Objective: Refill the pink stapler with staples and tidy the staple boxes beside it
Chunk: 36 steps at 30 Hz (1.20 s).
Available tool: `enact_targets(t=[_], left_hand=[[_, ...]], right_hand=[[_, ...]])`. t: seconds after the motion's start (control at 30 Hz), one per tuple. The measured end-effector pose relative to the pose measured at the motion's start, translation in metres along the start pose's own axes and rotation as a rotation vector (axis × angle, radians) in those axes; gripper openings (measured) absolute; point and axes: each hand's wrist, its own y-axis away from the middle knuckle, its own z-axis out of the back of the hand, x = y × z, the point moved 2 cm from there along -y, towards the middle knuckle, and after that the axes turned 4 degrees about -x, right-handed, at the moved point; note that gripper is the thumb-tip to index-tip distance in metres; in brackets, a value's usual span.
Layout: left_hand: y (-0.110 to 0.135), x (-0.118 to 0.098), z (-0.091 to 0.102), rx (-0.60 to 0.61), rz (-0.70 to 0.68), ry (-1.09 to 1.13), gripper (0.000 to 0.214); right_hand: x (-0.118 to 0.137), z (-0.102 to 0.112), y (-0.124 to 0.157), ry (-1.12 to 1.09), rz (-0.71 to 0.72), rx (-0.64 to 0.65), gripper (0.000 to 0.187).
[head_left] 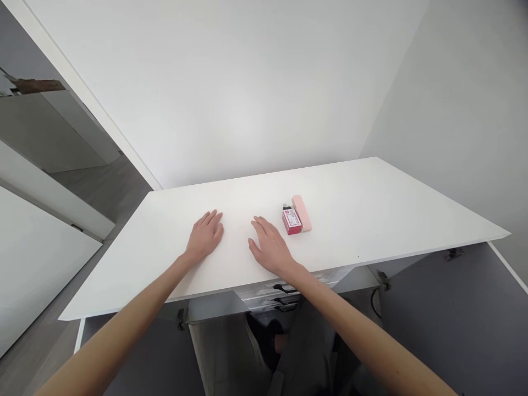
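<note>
My left hand (205,235) rests palm down on the white cabinet top (355,192), fingers stretched out and holding nothing. To its right, my right hand (270,245) lies the same way, fingers extended and touching only the surface. Just beyond and to the right of it sits a small red-and-white box (292,220). A dark item with a pale tip (286,207) shows at the box's far end; I cannot make out what it is. Along the box's right side lies a long pink case with rounded ends (302,213).
Both cabinet doors below stand open, the right door (449,313) swung out beside me. Drawers with black handles (285,301) are at the front middle, above my legs and shoe (264,338). A white wall (247,88) rises behind the top; a doorway is at the left.
</note>
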Motion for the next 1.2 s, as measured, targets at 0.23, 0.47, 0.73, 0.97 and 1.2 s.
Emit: enact_targets(t=[0.23, 0.47, 0.73, 0.97, 1.2], left_hand=[[0.002, 0.004, 0.001, -0.035, 0.011, 0.027, 0.058], [0.002, 0.005, 0.002, -0.056, 0.013, 0.031, 0.056], [0.002, 0.005, 0.005, -0.064, 0.013, 0.048, 0.054], [0.001, 0.004, 0.006, -0.072, 0.015, 0.051, 0.052], [-0.001, 0.003, 0.008, -0.048, 0.026, 0.050, 0.053]], right_hand=[[-0.022, -0.027, -0.042, 0.138, -0.221, 0.127, 0.070], [-0.031, -0.031, -0.050, 0.174, -0.294, 0.081, 0.071], [-0.041, -0.033, -0.050, 0.152, -0.334, 0.029, 0.071], [-0.055, -0.021, -0.047, 0.154, -0.330, -0.010, 0.069], [-0.101, 0.005, -0.047, 0.195, -0.321, -0.054, 0.067]])
